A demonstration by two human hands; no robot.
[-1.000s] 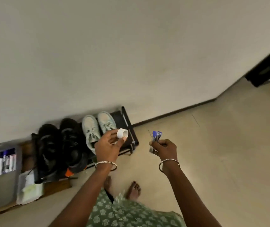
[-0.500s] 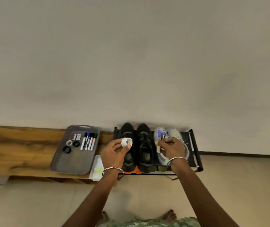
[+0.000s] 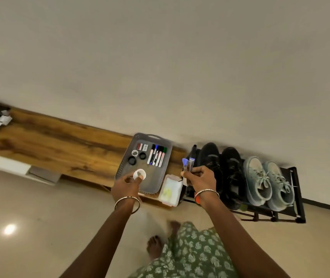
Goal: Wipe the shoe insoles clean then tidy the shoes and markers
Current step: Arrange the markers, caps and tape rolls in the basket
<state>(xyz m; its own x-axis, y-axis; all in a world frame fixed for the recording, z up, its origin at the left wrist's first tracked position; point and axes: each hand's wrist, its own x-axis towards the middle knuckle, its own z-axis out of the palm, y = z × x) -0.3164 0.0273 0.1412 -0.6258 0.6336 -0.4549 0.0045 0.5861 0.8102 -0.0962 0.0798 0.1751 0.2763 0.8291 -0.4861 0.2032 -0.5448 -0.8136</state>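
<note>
Left hand [image 3: 127,182] pinches small white tape ring [image 3: 139,174] over grey plastic tray [image 3: 152,184]; right hand [image 3: 201,177] grips blue-tipped marker bundle [image 3: 187,167].

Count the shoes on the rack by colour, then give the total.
Black shoes: 2
Pale green shoes: 2
Total: 4

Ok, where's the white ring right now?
Head view, left of centre: the left hand pinches the white ring over the near end of the grey tray, just left of the plastic packet.
</note>
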